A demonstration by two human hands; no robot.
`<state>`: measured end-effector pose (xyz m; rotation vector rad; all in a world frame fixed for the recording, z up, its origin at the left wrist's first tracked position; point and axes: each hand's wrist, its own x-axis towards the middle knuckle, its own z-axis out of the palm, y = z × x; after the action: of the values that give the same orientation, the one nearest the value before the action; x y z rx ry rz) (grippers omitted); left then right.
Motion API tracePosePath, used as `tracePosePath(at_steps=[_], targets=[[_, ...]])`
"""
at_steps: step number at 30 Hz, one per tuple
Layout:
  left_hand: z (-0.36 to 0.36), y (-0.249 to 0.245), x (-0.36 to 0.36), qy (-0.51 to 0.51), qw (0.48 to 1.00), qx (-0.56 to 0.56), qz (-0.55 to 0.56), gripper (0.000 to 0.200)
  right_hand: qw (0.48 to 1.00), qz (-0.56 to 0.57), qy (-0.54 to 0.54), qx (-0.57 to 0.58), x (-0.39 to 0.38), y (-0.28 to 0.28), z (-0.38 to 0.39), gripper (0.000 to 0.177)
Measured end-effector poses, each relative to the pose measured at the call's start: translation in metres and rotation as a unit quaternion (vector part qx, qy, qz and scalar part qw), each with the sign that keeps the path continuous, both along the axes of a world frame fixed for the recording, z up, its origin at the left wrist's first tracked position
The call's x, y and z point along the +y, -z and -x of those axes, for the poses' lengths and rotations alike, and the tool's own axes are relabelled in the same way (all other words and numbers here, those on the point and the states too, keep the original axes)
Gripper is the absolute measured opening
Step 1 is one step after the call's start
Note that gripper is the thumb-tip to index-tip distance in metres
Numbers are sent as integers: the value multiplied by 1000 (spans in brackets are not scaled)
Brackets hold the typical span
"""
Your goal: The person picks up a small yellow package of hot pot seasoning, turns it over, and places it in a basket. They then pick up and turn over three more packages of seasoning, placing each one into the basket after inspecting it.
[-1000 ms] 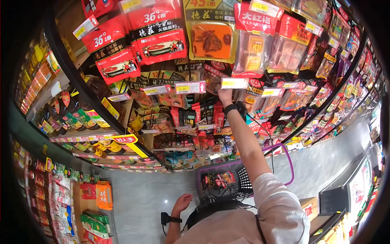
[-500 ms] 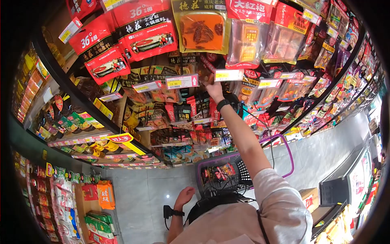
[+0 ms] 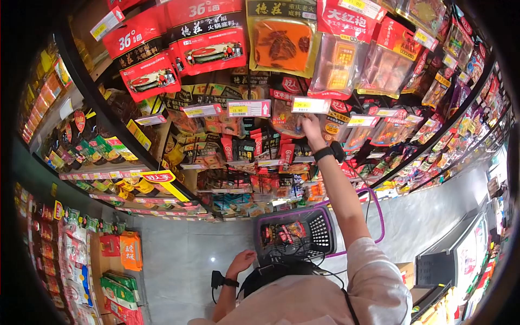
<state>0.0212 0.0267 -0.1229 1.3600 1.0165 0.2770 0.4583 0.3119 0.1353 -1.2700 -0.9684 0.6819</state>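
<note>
The head view looks down on a person at a rack of hanging packets; take as landmark the white-and-yellow price tag point(image 3: 311, 105) in the upper middle. Directly below it is the right hand point(image 3: 310, 130), its fingers bent and reaching up towards the tag. These fingers lie at the lower right edge of a dark pouch with a red top point(image 3: 284, 114), which hangs just left of the tag and partly behind it. Whether they grip the pouch or only touch it cannot be told, nor how far they are closed. A dark band point(image 3: 324, 154) circles the right wrist.

The left hand point(image 3: 241, 262) is well below the tag and to its left, half open with loosely curled fingers and nothing visible in it. It is near a shopping basket point(image 3: 320, 230), which sits below the tag and has a purple handle point(image 3: 381, 222); several packets point(image 3: 290, 232) lie inside.

Above the tag, slightly right, hangs a clear pouch with a red top point(image 3: 340, 54); above and slightly left is one with an orange block point(image 3: 281, 46). Farther left are two red pouches point(image 3: 208, 51). A pink-edged price tag point(image 3: 248, 109) sticks out to the landmark's left, about level with it.
</note>
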Motion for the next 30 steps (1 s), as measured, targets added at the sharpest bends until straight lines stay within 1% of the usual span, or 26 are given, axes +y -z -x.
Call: tracePosePath(at_steps=[2,3,6,7,10,11,14,15,17,19,21,23,24,26,27,29,30], targets=[[-2,12,2,18,1000,5,-21,29,998,-31,-7,47,-24,-9,10,16],[-5,10,1,9,1000,5,-23,30,1000,-2,-3,9,-34,-11,11,14],[-13,-2,1,-9,1000,2,-28,33,999,37,-11,-28,-67,-20,15,11],[-14,-4,1,-9,1000,0,-29,33,999,47,-3,9,-76,-20,19,6],[-17,-9,2,2,999,13,-42,30,997,56,-24,44,-105,-21,28,3],[-18,-11,2,9,999,22,-48,29,995,58,-29,79,-114,-18,29,4],[-16,-9,0,6,999,18,-27,31,984,5,-63,167,-126,-6,27,10],[-17,-12,-1,5,1000,12,-26,31,984,17,-74,159,-128,-10,29,13],[-18,-18,-3,4,1000,3,-22,32,987,21,-78,139,-136,-13,37,13],[-18,-7,-2,3,1000,-10,-4,30,989,25,-90,117,-142,-17,47,11],[-17,0,-3,4,1000,-24,-6,29,986,62,-101,115,-149,3,52,15],[-17,-6,-2,6,999,-36,-30,27,984,112,-100,100,-171,-1,72,18],[-17,-14,-1,0,998,-46,-32,27,980,133,-111,94,-180,11,74,17],[-19,-40,1,-10,997,-67,-34,25,972,179,-111,100,-203,20,86,17],[-21,-54,4,-32,994,-101,-7,25,971,185,-114,101,-213,28,90,17],[-25,-83,8,-71,982,-166,49,28,970,188,-111,109,-237,31,103,14],[-28,-94,10,-80,978,-191,35,29,962,205,-127,130,-253,16,112,12]])
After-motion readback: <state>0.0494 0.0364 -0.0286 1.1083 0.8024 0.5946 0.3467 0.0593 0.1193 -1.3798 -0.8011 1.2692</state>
